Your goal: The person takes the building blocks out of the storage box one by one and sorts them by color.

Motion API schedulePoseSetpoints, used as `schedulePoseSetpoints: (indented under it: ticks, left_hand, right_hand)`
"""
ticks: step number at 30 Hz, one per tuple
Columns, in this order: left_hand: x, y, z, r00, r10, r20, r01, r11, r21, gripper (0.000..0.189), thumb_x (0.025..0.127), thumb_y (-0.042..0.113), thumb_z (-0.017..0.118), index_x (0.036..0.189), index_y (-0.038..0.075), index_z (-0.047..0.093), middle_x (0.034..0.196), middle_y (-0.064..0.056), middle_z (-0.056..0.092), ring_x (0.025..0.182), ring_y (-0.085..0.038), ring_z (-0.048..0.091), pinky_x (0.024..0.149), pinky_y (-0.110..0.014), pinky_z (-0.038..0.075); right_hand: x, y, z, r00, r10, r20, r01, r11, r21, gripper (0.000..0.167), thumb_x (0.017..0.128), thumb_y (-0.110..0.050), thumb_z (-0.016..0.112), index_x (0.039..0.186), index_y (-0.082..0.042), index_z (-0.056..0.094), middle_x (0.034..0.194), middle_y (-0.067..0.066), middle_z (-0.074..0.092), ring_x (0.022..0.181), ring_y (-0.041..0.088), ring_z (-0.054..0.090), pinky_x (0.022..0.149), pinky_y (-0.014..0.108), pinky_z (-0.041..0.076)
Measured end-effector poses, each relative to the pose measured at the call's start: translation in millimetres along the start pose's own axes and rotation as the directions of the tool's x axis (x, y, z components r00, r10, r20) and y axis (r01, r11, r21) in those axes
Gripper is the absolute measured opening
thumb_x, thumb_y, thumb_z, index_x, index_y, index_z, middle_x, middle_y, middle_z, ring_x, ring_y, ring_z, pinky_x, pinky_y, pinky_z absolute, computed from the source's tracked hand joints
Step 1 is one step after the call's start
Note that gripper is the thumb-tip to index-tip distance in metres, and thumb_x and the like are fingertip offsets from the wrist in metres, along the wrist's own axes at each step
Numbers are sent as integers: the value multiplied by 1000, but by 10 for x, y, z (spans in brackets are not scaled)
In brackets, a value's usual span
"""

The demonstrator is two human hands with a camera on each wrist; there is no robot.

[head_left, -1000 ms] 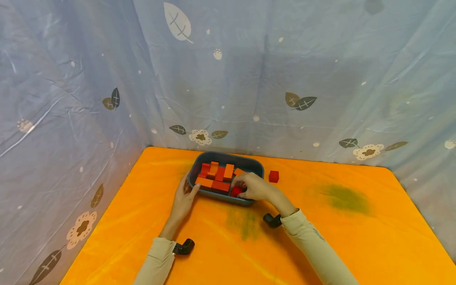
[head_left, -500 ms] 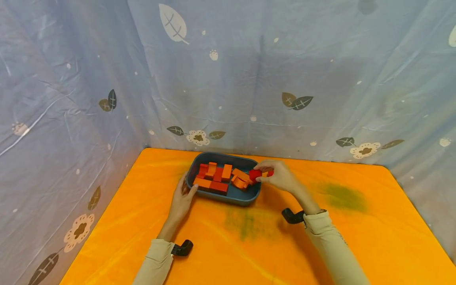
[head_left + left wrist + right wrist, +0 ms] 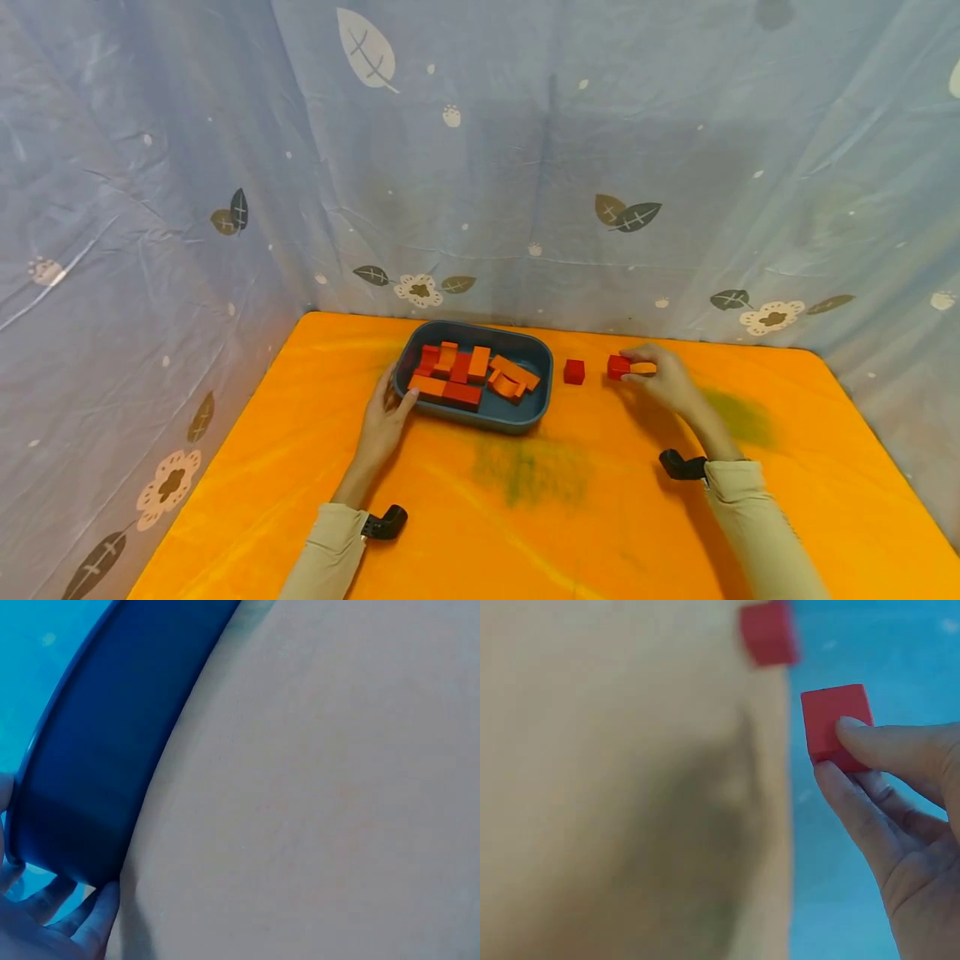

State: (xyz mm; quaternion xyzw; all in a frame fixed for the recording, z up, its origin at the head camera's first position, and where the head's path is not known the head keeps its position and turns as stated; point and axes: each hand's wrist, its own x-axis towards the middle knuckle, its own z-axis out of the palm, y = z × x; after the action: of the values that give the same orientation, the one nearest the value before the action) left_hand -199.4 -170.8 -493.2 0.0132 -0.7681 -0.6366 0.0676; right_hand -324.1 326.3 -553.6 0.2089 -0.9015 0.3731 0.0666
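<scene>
My right hand [image 3: 666, 382] pinches a red cube [image 3: 618, 367] between thumb and fingers, to the right of the container. In the right wrist view the held red cube [image 3: 829, 720] shows its flat face, with the thumb across one side. A second red cube [image 3: 574, 372] sits on the table between the container and that hand. The dark blue-grey container [image 3: 495, 423] holds several red and orange blocks, among them an orange arch block [image 3: 505, 385]. My left hand [image 3: 384, 417] grips the container's left end, thumb at the rim and fingers against the outer wall [image 3: 97, 750].
An orange cloth [image 3: 480, 525] covers the table, with green stains [image 3: 738, 417] at the right and front. A pale blue patterned curtain [image 3: 480, 167] rises directly behind the table and along both sides.
My right hand has taken a red cube out of the container and carried it rightward, past the other red cube. The left hand stays on the container.
</scene>
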Motion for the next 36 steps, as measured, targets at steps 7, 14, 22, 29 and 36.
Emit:
schedulePoseSetpoints:
  ticks: [7, 14, 22, 29, 36]
  left_hand:
    - [3, 1, 5, 1000, -1, 0, 1, 1000, -3, 67, 100, 24, 59, 155, 10, 25, 156, -16, 31, 141, -36, 34, 113, -52, 30]
    - [-2, -12, 3, 1000, -12, -4, 12, 1000, -2, 67, 100, 22, 59, 155, 9, 25, 157, -14, 30, 141, -35, 33, 114, -51, 29]
    - [2, -2, 11, 1000, -2, 1, 2, 1000, 1, 67, 100, 21, 59, 155, 8, 24, 157, -16, 29, 141, -37, 33, 113, -52, 29]
    - [-4, -4, 21, 1000, 5, 2, -5, 1000, -5, 66, 100, 20, 59, 155, 7, 25, 157, -15, 29, 140, -38, 33, 113, -54, 29]
    - [6, -9, 21, 1000, 5, -6, -5, 1000, -10, 66, 100, 20, 59, 155, 7, 25, 156, -16, 29, 140, -40, 34, 113, -54, 29]
  right_hand:
    - [-254, -1024, -274, 995, 80, 53, -73, 990, -117, 35, 84, 9, 71, 115, 21, 60, 108, 33, 59, 91, 43, 63, 82, 51, 54]
    - [-218, -1035, -248, 999, 43, 20, -41, 995, -86, 38, 81, 6, 74, 116, 15, 63, 109, 29, 61, 91, 40, 65, 82, 52, 54]
    - [-167, -1088, -263, 998, 20, 60, -9, 985, -174, 55, 81, -11, 81, 127, 11, 59, 120, 28, 58, 105, 45, 58, 92, 59, 47]
    - [60, -1547, -221, 996, -8, 88, 27, 976, -215, 43, 88, -14, 74, 125, 6, 62, 134, 30, 52, 109, 46, 59, 89, 56, 51]
    - [272, -2151, 155, 985, -138, 104, 148, 985, -88, 26, 89, -9, 72, 114, 0, 71, 113, 14, 68, 96, 32, 65, 83, 48, 55]
